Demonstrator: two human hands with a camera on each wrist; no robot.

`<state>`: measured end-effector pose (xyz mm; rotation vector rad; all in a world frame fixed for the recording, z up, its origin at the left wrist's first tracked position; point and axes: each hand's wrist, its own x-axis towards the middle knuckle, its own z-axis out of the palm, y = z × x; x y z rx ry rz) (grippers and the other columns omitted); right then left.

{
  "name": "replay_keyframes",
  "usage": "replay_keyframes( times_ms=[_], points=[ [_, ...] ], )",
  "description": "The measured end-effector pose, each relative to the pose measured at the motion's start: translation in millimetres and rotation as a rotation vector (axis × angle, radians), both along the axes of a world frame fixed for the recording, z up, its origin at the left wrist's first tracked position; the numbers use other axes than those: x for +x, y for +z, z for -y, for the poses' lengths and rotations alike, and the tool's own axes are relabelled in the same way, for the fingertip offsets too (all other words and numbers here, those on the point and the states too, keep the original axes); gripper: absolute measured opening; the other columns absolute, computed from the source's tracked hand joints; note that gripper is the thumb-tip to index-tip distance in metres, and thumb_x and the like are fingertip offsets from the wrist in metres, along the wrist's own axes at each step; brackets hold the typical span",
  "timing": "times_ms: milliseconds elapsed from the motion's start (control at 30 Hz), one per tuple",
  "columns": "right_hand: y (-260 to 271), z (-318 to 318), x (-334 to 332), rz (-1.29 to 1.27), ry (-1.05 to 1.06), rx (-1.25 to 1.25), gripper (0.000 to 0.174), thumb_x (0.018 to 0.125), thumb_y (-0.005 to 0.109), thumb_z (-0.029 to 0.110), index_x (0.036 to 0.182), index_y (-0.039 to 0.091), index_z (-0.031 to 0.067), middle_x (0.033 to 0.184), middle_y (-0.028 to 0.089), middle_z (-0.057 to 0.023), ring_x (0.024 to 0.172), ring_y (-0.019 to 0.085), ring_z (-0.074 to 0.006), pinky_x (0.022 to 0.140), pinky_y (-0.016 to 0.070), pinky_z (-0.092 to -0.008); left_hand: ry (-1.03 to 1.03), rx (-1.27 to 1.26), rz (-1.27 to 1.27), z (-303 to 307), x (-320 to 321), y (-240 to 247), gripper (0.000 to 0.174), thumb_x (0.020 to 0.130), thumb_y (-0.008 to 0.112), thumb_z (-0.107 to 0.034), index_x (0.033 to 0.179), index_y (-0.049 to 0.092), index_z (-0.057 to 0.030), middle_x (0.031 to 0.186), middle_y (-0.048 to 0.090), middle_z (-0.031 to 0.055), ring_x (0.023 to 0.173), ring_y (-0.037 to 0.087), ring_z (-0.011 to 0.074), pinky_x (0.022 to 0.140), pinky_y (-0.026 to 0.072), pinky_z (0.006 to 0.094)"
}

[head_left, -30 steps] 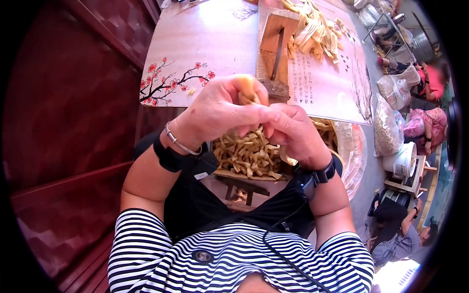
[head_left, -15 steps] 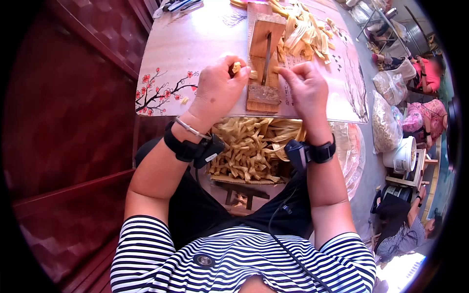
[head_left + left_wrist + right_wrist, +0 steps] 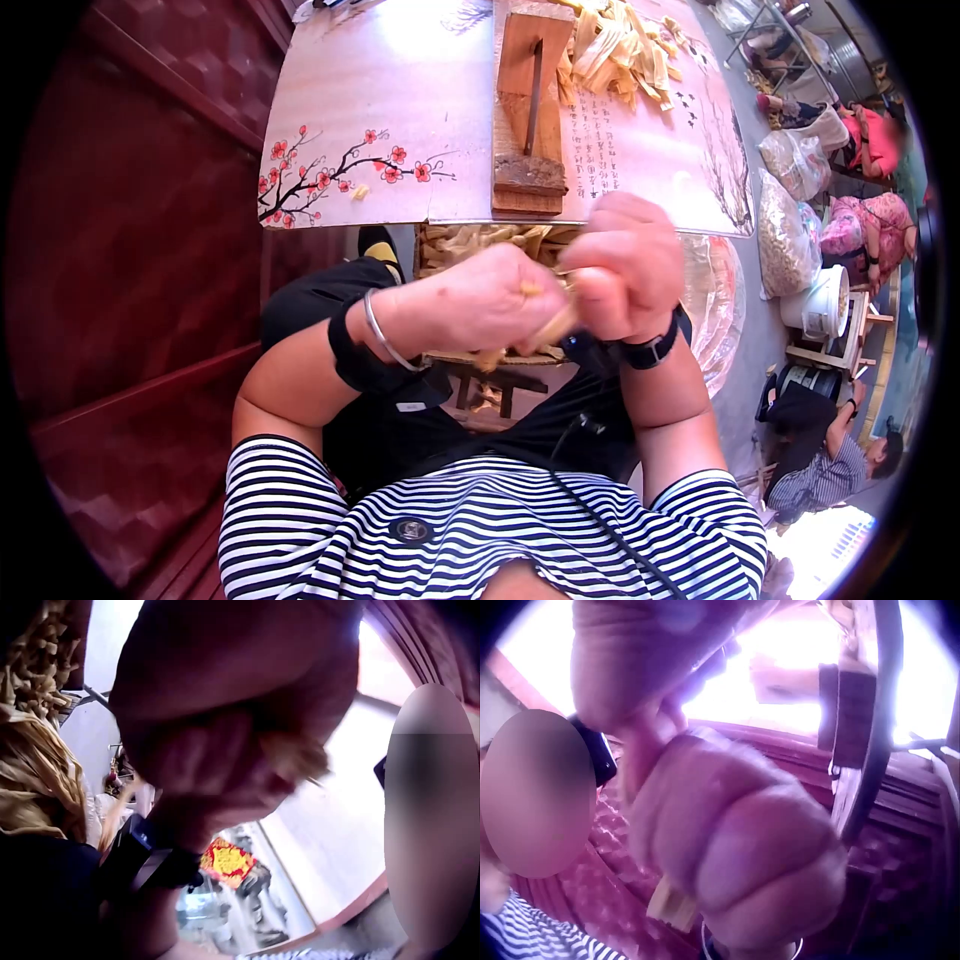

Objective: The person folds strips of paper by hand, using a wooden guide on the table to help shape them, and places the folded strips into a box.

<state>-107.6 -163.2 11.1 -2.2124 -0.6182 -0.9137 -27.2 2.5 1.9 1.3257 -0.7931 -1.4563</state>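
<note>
My left hand (image 3: 490, 300), with a bracelet at the wrist, grips a pale yellow strip (image 3: 488, 360) whose end pokes out under the fist. That strip end (image 3: 673, 904) shows below the left fist in the right wrist view too. Against it, my right hand (image 3: 625, 265) has its fingers curled on the strip's other part, mostly hidden between the hands. Both hands are blurred, in front of the body below the table edge. Behind them, partly covered, lies a heap of similar yellow strips (image 3: 480, 240); knotted ones (image 3: 49, 667) appear in the left wrist view.
A wooden block with an upright metal blade (image 3: 533, 110) stands at the front of the printed table (image 3: 360, 100). Loose yellow strips (image 3: 625, 55) lie at its back right. A small yellow scrap (image 3: 360, 192) sits on the left. People and filled bags (image 3: 785, 240) are at the right.
From together over the heap, the hands moved apart to either side of the blade, each with some yellow strip. Now they are together again, lower and closer to the body.
</note>
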Motion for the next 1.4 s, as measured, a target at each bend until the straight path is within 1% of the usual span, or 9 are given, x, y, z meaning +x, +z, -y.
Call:
replay_keyframes(
  times_ms=[67, 133, 233, 333, 467, 600, 967, 1200, 1400],
  points=[
    [-0.3, 10.4, 0.0, 0.037, -0.140, 0.021, 0.016, 0.086, 0.065, 0.016, 0.074, 0.062, 0.0061, 0.057, 0.054, -0.0049, 0.045, 0.051, -0.0226, 0.047, 0.0417, -0.0314, -0.273, -0.166, -0.006, -8.1, 12.1, 11.4, 0.033, 0.088, 0.066, -0.034, 0.070, 0.068, -0.0063, 0.060, 0.059, -0.0010, 0.055, 0.051, 0.0067, 0.052, 0.0413, 0.0217],
    [0.4, -2.8, 1.7, -0.240, -0.431, 0.154, 0.022, 0.090, 0.061, 0.017, 0.075, 0.062, 0.0018, 0.058, 0.056, -0.0059, 0.047, 0.053, -0.0192, 0.050, 0.0441, -0.0318, 0.085, -0.562, -0.283, -6.2, 5.8, 3.2, 0.021, 0.087, 0.068, -0.030, 0.091, 0.072, -0.0092, 0.076, 0.067, 0.0004, 0.059, 0.057, 0.0091, 0.054, 0.0450, 0.0222],
    [-11.6, -19.0, 7.7, -0.607, -0.168, 0.644, 0.026, 0.093, 0.059, 0.020, 0.078, 0.061, -0.0020, 0.060, 0.058, -0.0043, 0.050, 0.052, -0.0103, 0.047, 0.0420, -0.0286, 0.445, -0.769, 1.098, 7.1, 26.1, -2.2, 0.023, 0.073, 0.075, -0.020, 0.095, 0.071, -0.0135, 0.076, 0.061, 0.0062, 0.060, 0.058, 0.0230, 0.052, 0.0473, 0.0269],
    [-17.9, -10.5, 7.5, -1.259, 0.247, 1.179, 0.020, 0.090, 0.060, 0.017, 0.081, 0.063, 0.0001, 0.062, 0.056, -0.0011, 0.047, 0.046, -0.0059, 0.042, 0.0343, -0.0227, 0.354, -0.741, 1.474, -4.5, 31.1, -4.2, 0.023, 0.069, 0.076, -0.021, 0.089, 0.069, -0.0125, 0.071, 0.053, 0.0033, 0.056, 0.055, 0.0199, 0.050, 0.0459, 0.0281],
    [-16.5, -21.7, 6.9, -1.311, 0.284, 1.459, 0.013, 0.087, 0.064, 0.013, 0.087, 0.062, 0.0004, 0.068, 0.058, -0.0014, 0.043, 0.043, -0.0038, 0.038, 0.0307, -0.0185, 0.536, -0.963, 1.489, -0.8, 30.9, -13.3, 0.022, 0.067, 0.078, -0.022, 0.077, 0.066, -0.0063, 0.070, 0.049, 0.0038, 0.052, 0.052, 0.0167, 0.046, 0.0432, 0.0271],
    [-0.6, -29.4, 3.3, -0.775, -0.142, 1.135, 0.017, 0.091, 0.062, 0.015, 0.096, 0.064, -0.0007, 0.073, 0.064, -0.0041, 0.049, 0.051, -0.0044, 0.044, 0.0387, -0.0156, 0.781, -0.778, 1.352, 2.3, 22.1, -14.2, 0.026, 0.074, 0.077, -0.015, 0.095, 0.071, -0.0008, 0.088, 0.065, 0.0109, 0.068, 0.066, 0.0210, 0.058, 0.0533, 0.0281],
    [-25.6, -26.2, 5.1, -0.402, -0.309, -0.005, 0.017, 0.088, 0.061, 0.018, 0.083, 0.062, 0.0011, 0.060, 0.057, -0.0108, 0.052, 0.059, -0.0168, 0.050, 0.0449, -0.0302, 0.483, -0.507, 1.345, -8.3, 20.4, -11.7, 0.007, 0.076, 0.064, 0.004, 0.082, 0.064, 0.0051, 0.101, 0.067, 0.0131, 0.074, 0.067, 0.0223, 0.062, 0.0539, 0.0286],
    [-6.5, -8.4, -5.3, -1.169, 0.316, 0.880, 0.046, 0.100, 0.044, 0.039, 0.075, 0.059, 0.0038, 0.056, 0.047, 0.0033, 0.047, 0.038, -0.0057, 0.044, 0.0298, -0.0223, 0.568, -0.688, 0.502, -25.2, 33.8, 7.6, 0.011, 0.089, 0.058, -0.002, 0.087, 0.065, 0.0056, 0.100, 0.065, 0.0155, 0.073, 0.061, 0.0122, 0.065, 0.0495, 0.0235],
    [-19.1, -6.7, -1.6, -1.098, 0.336, 1.182, 0.045, 0.098, 0.049, 0.040, 0.070, 0.057, 0.0052, 0.055, 0.043, 0.0035, 0.047, 0.033, -0.0048, 0.044, 0.0229, -0.0219, 0.686, -0.543, 0.328, -22.7, 40.9, -8.9, 0.017, 0.092, 0.060, -0.011, 0.096, 0.062, 0.0052, 0.104, 0.063, 0.0157, 0.065, 0.057, 0.0077, 0.058, 0.0461, 0.0203]
  ],
)
